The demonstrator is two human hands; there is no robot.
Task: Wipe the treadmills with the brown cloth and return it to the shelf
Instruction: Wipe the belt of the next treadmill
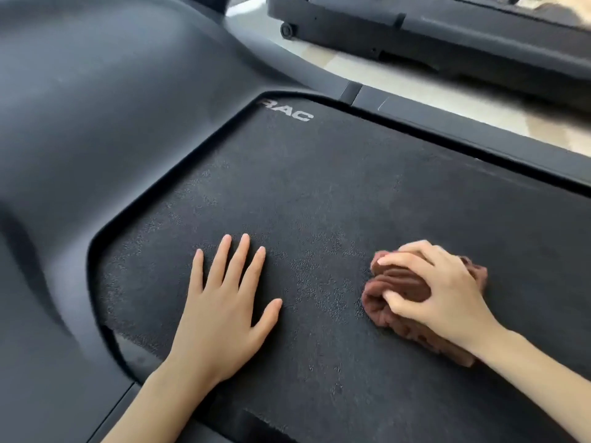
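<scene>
Wiping looks to be under way on the near treadmill's black, rough-textured running belt (319,187). Of the two hands, the right hand (438,292) has its fingers and thumb curled over a bunched-up brown terry cloth (399,281), gripping it and pressing it onto the belt towards its right side. The left hand (220,308) lies flat on the belt with fingers straight and spread, holding nothing, well apart from the cloth; it appears to brace the person's weight. A smooth dark grey plastic motor cover (96,107) curves round the belt's front end, and a second dark treadmill (447,33) stands beyond a strip of pale floor (351,75). No shelf is in view.

Several things could go wrong from here. A free-running belt might roll under the braced palm and tip the person forward. Wadded so tightly, the cloth probably touches only a small patch, so strips could be missed. The grainy surface may snag the terry loops and drag the cloth out of the grip. Near the black side rail (479,139), a loose edge could catch in the gap beside the belt.
</scene>
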